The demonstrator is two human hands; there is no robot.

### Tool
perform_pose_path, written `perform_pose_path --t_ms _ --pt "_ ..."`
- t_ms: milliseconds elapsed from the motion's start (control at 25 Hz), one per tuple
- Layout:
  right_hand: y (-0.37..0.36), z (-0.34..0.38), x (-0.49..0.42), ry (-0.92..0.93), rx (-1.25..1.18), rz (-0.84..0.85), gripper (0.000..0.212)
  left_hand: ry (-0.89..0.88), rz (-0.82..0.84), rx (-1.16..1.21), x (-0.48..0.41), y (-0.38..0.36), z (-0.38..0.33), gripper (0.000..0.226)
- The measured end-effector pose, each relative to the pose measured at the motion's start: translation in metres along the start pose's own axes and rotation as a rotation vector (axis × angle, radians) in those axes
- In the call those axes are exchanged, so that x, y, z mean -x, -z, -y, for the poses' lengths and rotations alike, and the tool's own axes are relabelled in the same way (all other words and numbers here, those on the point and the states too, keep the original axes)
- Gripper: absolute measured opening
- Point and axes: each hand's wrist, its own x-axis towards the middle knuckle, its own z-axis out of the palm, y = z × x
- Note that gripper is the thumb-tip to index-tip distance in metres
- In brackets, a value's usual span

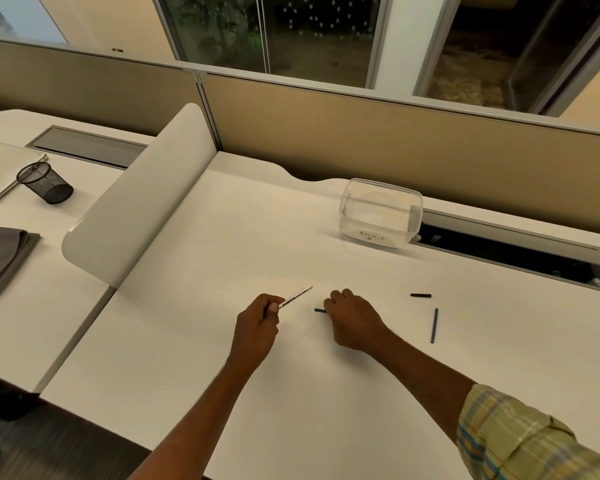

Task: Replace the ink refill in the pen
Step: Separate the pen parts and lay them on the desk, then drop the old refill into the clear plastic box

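Observation:
My left hand (257, 327) grips a slim white pen barrel (297, 296), which points up and to the right above the white desk (257, 237). My right hand (352, 318) is closed over a thin dark blue refill (320, 310); only a short end sticks out to the left of the fingers, low over the desk. A second dark blue refill (434, 325) lies on the desk to the right of my right hand. A short black pen cap (421, 295) lies just beyond it.
A clear plastic tub (381, 213) labelled "RECYCLE" stands at the back of the desk beside an open cable tray (513, 251). A white curved divider (136, 209) borders the left side. On the neighbouring desk are a black mesh cup (45, 183), a laptop (0, 173) and a grey cloth (0, 261).

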Motion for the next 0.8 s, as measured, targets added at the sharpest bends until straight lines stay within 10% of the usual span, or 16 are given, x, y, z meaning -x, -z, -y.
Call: perform_pose_path --t_ms 800 --pt "0.003 -0.023 -0.015 -0.142 -0.148 -0.053 0.019 -0.009 0.060 0.018 -0.018 -0.015 -0.005 0.036"
